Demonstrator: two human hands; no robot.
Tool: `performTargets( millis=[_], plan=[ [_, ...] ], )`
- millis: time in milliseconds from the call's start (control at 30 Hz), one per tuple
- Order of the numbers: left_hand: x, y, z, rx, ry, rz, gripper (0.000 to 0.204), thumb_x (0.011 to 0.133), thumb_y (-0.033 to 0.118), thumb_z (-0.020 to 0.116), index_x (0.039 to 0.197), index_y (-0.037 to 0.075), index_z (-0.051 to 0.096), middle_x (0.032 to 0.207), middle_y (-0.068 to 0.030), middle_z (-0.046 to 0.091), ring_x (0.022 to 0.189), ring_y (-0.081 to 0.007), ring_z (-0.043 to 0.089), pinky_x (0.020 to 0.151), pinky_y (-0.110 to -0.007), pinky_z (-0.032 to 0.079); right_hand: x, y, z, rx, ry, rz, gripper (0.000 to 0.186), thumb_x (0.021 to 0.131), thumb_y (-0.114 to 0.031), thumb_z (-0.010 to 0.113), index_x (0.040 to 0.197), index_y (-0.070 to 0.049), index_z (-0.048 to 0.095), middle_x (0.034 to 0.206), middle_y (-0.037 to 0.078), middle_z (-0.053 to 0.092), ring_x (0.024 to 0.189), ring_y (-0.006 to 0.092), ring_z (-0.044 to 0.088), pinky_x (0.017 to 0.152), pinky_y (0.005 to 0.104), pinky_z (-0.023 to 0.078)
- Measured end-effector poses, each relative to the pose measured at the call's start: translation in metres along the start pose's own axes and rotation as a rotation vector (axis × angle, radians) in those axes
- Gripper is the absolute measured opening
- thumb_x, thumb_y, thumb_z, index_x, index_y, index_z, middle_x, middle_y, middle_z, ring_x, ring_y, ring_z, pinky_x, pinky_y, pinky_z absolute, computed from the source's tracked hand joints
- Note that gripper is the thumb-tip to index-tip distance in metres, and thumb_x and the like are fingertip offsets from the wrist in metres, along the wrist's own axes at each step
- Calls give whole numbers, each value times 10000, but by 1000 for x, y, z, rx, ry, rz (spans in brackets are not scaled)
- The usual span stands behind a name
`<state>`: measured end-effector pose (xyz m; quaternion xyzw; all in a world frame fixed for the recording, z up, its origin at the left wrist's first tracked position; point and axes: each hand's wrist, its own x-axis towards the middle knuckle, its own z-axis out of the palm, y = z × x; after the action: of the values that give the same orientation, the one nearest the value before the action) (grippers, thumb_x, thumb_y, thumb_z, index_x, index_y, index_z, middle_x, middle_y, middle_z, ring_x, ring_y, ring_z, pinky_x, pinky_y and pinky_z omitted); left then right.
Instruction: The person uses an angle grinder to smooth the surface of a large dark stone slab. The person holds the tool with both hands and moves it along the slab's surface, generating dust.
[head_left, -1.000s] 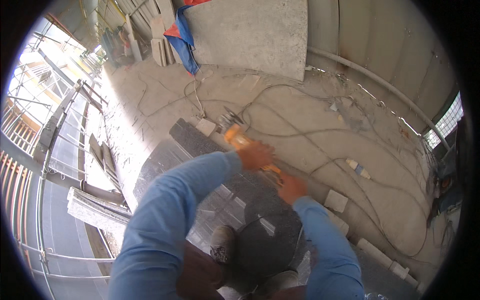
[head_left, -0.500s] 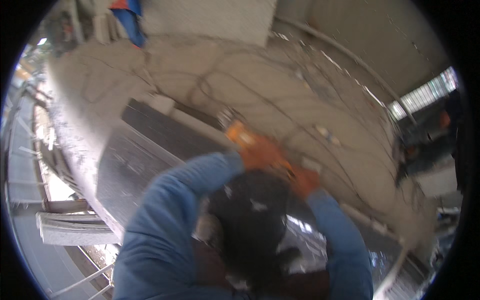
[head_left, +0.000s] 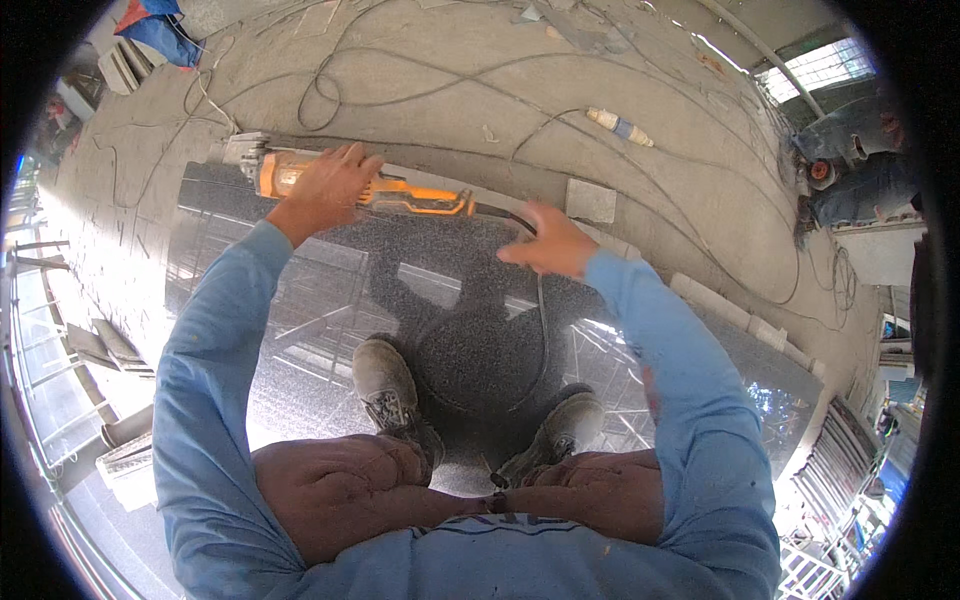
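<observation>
1. Floor (head_left: 450,120): we record a dusty, greyish-brown surface, spreading across the upper part of the view.
2. Wall (head_left: 792,18): we list one dull brown-green section, upper right.
3. Pipe (head_left: 762,55): one, pale, running slantwise before the wall.
4. Window (head_left: 825,72): we note one meshed opening, bright, beside the pipe.
5. Railings (head_left: 50,382): thin metal bars, left rim.
6. Light: daylight; we find it strongest along the left side.
</observation>
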<state>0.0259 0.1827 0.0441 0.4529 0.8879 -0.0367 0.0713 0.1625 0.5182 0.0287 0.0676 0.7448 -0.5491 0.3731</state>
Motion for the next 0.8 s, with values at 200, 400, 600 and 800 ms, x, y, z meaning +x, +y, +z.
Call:
performTargets(
  millis=[200, 400, 600, 800],
  plan=[
    [-7, -4, -5, 20, -74, -62, 740, 634, 162, 871, 1267, 62, 501, 1168, -150, 535, 1108, -356, 581, 950, -447, 502, -111, 114, -52, -289, 130, 64, 694, 793, -444, 806, 1267, 18, 600, 1268, 239, 589, 1068, 316, 620, 919, 408, 507],
    [-7, 2, -7, -42, -71, -103, 763, 596, 138, 866, 1263, 77, 501, 1155, -148, 530, 1114, -373, 575, 924, -468, 506, -254, 187, -215, -1178, 552, 337, 581, 784, -340, 759, 1242, -8, 624, 1069, 232, 699, 982, 422, 665, 905, 481, 517],
    [-2, 27, -11, -45, -6, 22, 682, 643, 175, 842, 1241, 76, 530, 1112, -145, 540, 1050, -348, 593, 889, -458, 513, -248, 90, -220, -1355, 382, 619, 1003, 671, -549, 834, 1448, -37, 460, 1469, 254, 442, 1363, 372, 428, 1185, 548, 246],
    [-12, 67, -18, -59, -100, 36, 666, 637, 195, 849, 1215, 85, 538, 1084, -136, 539, 1018, -346, 595, 883, -452, 510, -114, 1, -61, -998, 224, -409, 921, 766, -609, 746, 1450, -61, 460, 1409, 320, 461, 1313, 454, 451, 1105, 512, 374]
  ],
)
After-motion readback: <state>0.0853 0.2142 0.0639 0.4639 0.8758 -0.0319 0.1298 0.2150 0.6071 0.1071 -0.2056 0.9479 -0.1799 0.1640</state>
